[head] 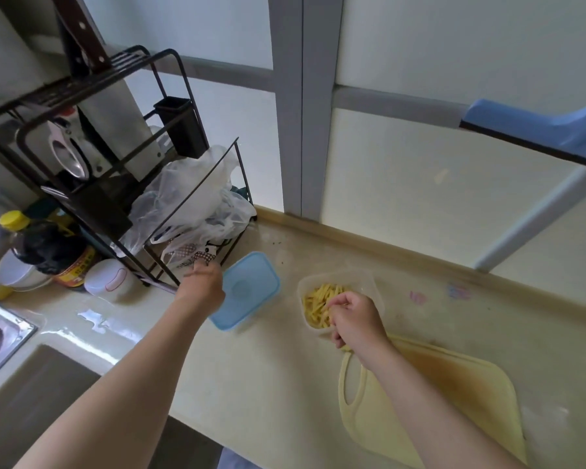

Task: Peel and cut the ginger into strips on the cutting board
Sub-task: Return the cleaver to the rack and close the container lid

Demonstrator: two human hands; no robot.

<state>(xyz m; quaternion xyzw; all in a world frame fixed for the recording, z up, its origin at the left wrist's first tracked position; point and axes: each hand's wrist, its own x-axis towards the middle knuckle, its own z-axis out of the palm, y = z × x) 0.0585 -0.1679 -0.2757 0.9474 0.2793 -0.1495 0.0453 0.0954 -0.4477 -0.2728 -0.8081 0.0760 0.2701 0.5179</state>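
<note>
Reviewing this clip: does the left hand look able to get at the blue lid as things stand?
Probably yes. The left hand is right at the left edge of the blue lid, nothing lies between them, and the lid lies uncovered on the counter.

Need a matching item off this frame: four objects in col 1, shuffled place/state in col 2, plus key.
Column 1
1. ginger strips
2. lid
3. cutting board
4. cleaver

Column 2
A. stands blade down in the black rack
B. blue, flat on the counter, left of the clear container
C. piled inside the clear container
D. yellow, flat on the counter, nearest the camera

Pairs: 1-C, 2-B, 3-D, 4-A
</note>
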